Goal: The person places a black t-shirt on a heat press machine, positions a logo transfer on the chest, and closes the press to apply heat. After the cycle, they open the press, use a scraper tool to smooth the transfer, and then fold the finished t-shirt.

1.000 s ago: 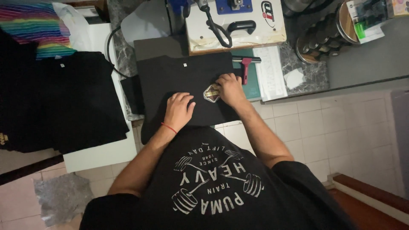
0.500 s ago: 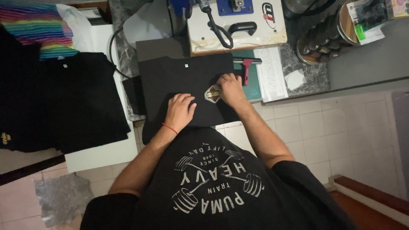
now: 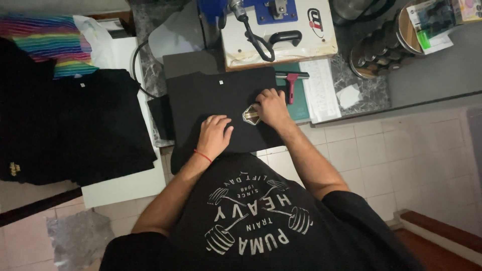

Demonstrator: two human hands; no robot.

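A black T-shirt [image 3: 211, 95] lies spread over the lower plate of a heat press. My left hand [image 3: 215, 134] rests flat on its near part, fingers slightly spread, a red band at the wrist. My right hand [image 3: 271, 106] presses its fingertips on a small gold and white shield-shaped patch [image 3: 250, 116] lying on the shirt's right side. Neither hand lifts anything.
The heat press [image 3: 278, 30], white and blue with a black handle, stands behind the shirt. A red-handled tool [image 3: 291, 85] lies on a green mat at right. A stack of black shirts [image 3: 70, 125] and striped cloth [image 3: 45, 40] sit at left. Round containers [image 3: 381, 50] stand at far right.
Both hands stay almost in the same places on the shirt; the right hand keeps its fingertips on the patch.
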